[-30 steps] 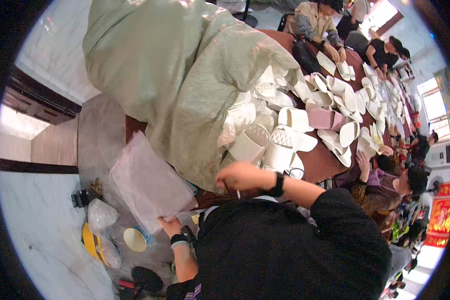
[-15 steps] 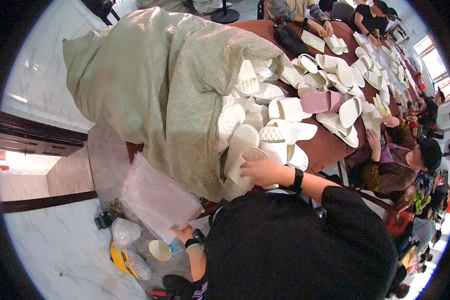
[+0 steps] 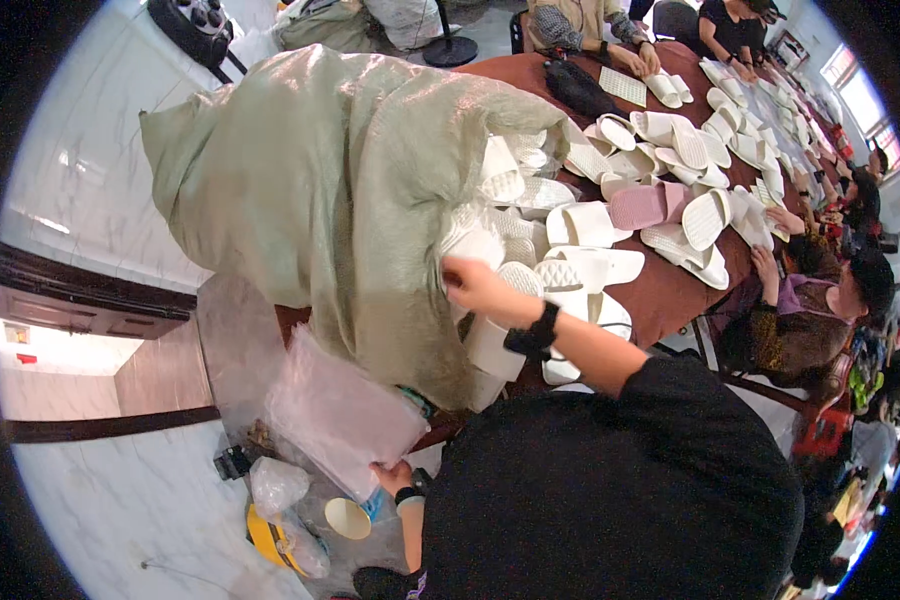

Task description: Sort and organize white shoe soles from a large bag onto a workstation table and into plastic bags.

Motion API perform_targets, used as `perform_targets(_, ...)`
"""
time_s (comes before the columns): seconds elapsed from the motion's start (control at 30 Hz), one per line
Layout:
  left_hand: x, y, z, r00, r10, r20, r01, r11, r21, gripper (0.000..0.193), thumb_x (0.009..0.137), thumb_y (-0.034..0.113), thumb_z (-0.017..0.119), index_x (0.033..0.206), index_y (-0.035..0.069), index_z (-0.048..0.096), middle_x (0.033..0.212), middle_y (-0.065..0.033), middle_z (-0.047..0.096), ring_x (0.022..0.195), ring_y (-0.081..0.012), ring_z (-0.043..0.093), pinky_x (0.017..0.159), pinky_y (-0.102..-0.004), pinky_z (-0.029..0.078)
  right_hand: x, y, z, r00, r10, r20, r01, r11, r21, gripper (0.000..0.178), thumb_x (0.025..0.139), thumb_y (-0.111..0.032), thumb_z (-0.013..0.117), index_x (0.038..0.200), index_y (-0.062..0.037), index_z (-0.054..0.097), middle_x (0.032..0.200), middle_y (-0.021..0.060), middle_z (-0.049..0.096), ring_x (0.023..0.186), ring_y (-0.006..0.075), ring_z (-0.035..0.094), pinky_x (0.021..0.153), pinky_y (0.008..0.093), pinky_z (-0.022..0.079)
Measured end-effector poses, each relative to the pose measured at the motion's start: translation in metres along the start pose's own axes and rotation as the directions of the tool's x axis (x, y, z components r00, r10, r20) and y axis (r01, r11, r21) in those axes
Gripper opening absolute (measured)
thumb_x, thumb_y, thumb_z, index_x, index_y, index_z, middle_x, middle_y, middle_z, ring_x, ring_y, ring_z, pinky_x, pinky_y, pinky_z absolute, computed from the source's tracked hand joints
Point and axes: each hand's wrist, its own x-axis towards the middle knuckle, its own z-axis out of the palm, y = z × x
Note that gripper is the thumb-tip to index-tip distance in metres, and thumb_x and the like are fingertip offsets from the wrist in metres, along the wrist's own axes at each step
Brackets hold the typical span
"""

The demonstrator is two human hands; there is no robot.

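A big grey-green woven sack lies on its side on the table, its mouth facing right and spilling white slippers. My right hand is at the lower rim of that mouth, fingers closed on the sack's edge, slightly blurred. Beneath its wrist lie more white slippers, partly covered by the forearm. Lower down, beside the table, my left hand grips the corner of a stack of clear plastic bags. One mauve slipper rests among the white ones.
The reddish-brown table cover runs to the far right, with people seated along it. A yellow bag, a crumpled clear bag and a pale cup-like container are low on the left. A round black stand base is at the back.
My right hand has moved up and left from a white slipper to the sack's rim. My left hand still holds the plastic bags. The whole view has shifted slightly.
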Motion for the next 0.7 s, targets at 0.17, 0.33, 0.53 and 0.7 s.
perform_targets(0.17,0.014,-0.019,0.045,0.776,0.336,-0.533,-0.135,0.915,0.379,0.039,0.095,0.032,0.044,0.121,0.003,0.042,0.115,-0.0079,0.052,0.103,-0.019,0.049,0.089,-0.0287,0.042,0.003,-0.056,-0.11,0.973,-0.229,0.013,0.223,0.93,-0.292,0.026,0.07,0.001,0.055,0.096,0.0,0.056,0.079,0.0144,0.057,0.071,0.0258,0.057,0.064,0.0341,0.046)
perform_targets(0.33,0.023,-0.028,0.071,0.774,0.394,-0.495,-0.088,0.842,0.532,0.042,0.093,0.034,0.047,0.122,0.004,0.043,0.116,-0.0091,0.052,0.105,-0.0217,0.05,0.092,-0.0332,0.042,-0.007,-0.028,-0.192,0.984,-0.143,0.102,0.176,0.828,-0.533,0.018,0.074,-0.004,0.062,0.092,-0.001,0.058,0.086,0.0133,0.059,0.077,0.0274,0.059,0.069,0.0352,0.047)
perform_targets(0.53,0.026,-0.031,0.05,0.745,0.322,-0.584,-0.246,0.947,0.209,0.048,0.092,0.039,0.048,0.124,0.004,0.043,0.121,-0.0106,0.051,0.11,-0.0233,0.049,0.095,-0.0361,0.041,-0.053,0.038,-0.169,0.986,0.078,0.146,0.089,0.499,-0.862,0.052,0.082,-0.046,0.056,0.114,-0.0049,0.057,0.129,0.019,0.047,0.123,0.0362,0.038,0.1,0.0454,0.032)
perform_targets(0.7,0.005,-0.016,0.015,0.773,0.575,-0.268,-0.045,0.47,0.881,0.048,0.092,0.041,0.049,0.122,0.004,0.045,0.12,-0.0094,0.053,0.107,-0.0222,0.051,0.092,-0.0344,0.044,-0.032,-0.002,-0.071,0.987,0.149,-0.055,-0.111,0.399,-0.91,0.098,0.078,-0.069,0.045,0.135,0.0073,0.027,0.136,0.0316,0.031,0.131,0.038,0.027,0.108,0.0458,0.022)
